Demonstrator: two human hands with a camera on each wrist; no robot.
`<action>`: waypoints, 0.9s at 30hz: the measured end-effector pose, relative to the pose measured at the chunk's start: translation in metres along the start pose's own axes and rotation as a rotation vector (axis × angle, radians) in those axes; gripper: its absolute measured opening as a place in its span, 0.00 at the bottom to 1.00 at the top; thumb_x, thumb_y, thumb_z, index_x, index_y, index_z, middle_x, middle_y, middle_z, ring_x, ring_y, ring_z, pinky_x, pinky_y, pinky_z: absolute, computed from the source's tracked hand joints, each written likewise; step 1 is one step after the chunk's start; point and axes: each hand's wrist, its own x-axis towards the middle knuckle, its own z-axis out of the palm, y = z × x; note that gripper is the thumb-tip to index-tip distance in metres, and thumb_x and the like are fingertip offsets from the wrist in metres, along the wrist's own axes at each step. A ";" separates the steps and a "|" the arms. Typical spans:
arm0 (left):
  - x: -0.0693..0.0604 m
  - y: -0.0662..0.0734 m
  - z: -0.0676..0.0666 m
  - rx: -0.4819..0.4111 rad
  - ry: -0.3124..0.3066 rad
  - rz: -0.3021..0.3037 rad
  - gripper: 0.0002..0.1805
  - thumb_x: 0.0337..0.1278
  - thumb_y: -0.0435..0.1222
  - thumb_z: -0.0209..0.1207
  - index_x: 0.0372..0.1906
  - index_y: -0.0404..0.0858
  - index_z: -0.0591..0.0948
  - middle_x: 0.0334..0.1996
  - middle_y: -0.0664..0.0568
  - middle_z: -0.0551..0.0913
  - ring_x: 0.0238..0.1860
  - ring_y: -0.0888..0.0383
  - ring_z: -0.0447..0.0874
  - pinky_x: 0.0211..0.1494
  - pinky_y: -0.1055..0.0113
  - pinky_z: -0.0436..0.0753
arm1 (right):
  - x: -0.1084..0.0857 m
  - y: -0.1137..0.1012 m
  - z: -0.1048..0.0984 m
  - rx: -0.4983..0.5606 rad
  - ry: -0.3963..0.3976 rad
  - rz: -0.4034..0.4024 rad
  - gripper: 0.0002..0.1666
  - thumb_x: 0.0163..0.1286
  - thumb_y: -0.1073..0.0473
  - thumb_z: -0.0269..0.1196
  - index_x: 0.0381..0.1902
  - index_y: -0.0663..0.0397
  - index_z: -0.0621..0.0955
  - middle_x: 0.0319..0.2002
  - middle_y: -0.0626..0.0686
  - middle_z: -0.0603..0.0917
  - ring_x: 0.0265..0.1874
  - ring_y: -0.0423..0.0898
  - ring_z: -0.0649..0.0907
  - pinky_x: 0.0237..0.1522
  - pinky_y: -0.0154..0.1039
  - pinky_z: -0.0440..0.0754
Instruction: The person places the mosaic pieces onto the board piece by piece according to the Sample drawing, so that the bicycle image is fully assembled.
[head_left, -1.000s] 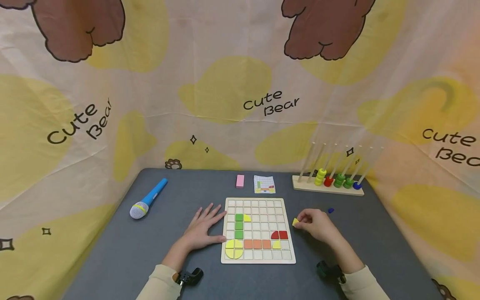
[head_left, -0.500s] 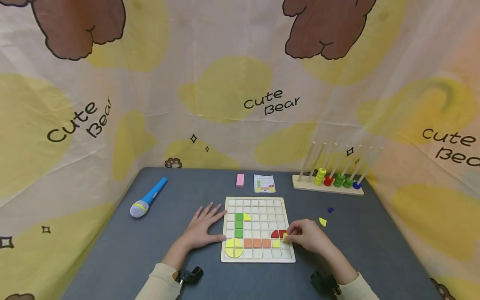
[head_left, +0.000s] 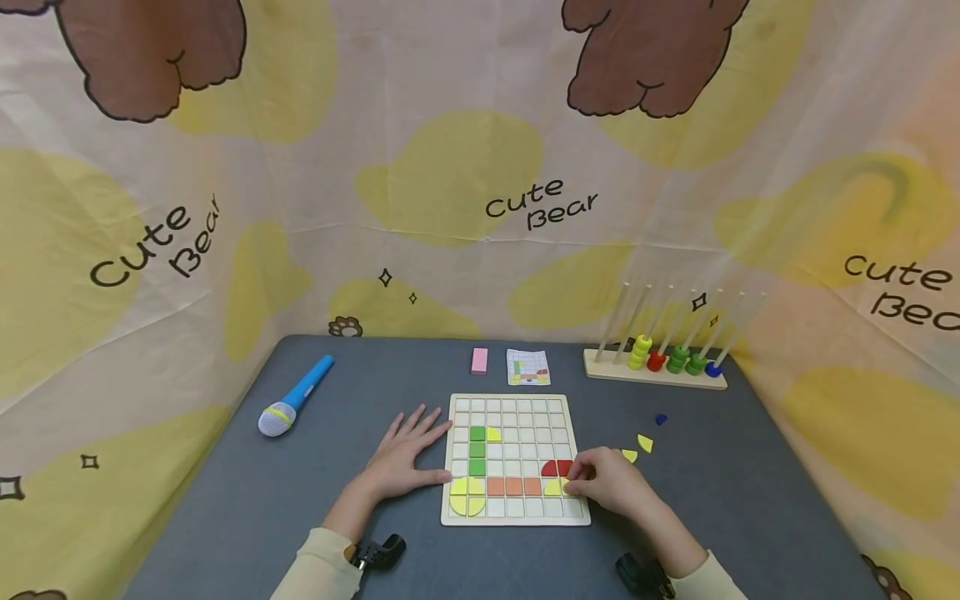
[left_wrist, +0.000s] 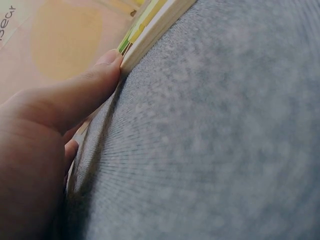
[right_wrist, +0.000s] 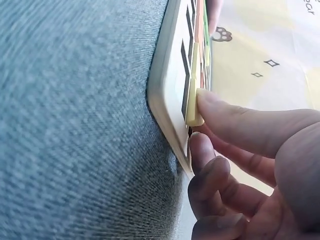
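Note:
A white gridded board [head_left: 517, 407] lies on the grey table. My right hand [head_left: 609, 482] pinches a yellow quarter-circle tile [right_wrist: 194, 107] between thumb and fingers, low against the board's right side, beside another yellow tile [head_left: 552, 487]. Red tiles [head_left: 557, 468] sit just above them. Green tiles [head_left: 477, 450], orange tiles [head_left: 513, 487] and a yellow circle [head_left: 468, 497] made of quarter pieces fill other cells. My left hand [head_left: 405, 462] rests with fingers spread at the board's left edge; its thumb touches the edge in the left wrist view.
Two loose yellow tiles [head_left: 645, 443] and a dark blue piece [head_left: 661, 419] lie right of the board. Behind it are a pink block [head_left: 479, 361] and a pattern card [head_left: 528, 367]. A bead rack [head_left: 655, 371] stands back right, a blue microphone [head_left: 297, 397] lies left.
My right hand has moved left and down from the loose pieces to the board's right side, bringing a yellow tile with it. The left hand has stayed still.

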 end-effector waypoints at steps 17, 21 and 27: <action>-0.004 0.001 -0.002 -0.013 0.033 0.039 0.50 0.53 0.68 0.61 0.79 0.54 0.62 0.81 0.52 0.55 0.82 0.44 0.41 0.80 0.38 0.41 | 0.005 0.017 -0.031 0.039 0.133 0.064 0.07 0.59 0.58 0.76 0.31 0.49 0.86 0.24 0.46 0.80 0.26 0.44 0.76 0.26 0.35 0.74; -0.003 0.001 -0.002 -0.013 0.033 0.038 0.50 0.53 0.68 0.61 0.79 0.54 0.62 0.81 0.53 0.55 0.82 0.44 0.42 0.80 0.38 0.41 | 0.007 0.028 -0.047 0.047 0.178 0.081 0.08 0.61 0.57 0.74 0.36 0.52 0.87 0.28 0.48 0.83 0.28 0.45 0.77 0.29 0.37 0.78; -0.002 0.001 -0.002 -0.013 0.025 0.033 0.50 0.53 0.69 0.61 0.79 0.55 0.62 0.81 0.53 0.54 0.82 0.45 0.41 0.80 0.38 0.41 | 0.012 0.052 -0.066 0.046 0.229 0.120 0.14 0.63 0.56 0.73 0.43 0.58 0.86 0.34 0.53 0.86 0.32 0.48 0.80 0.31 0.39 0.81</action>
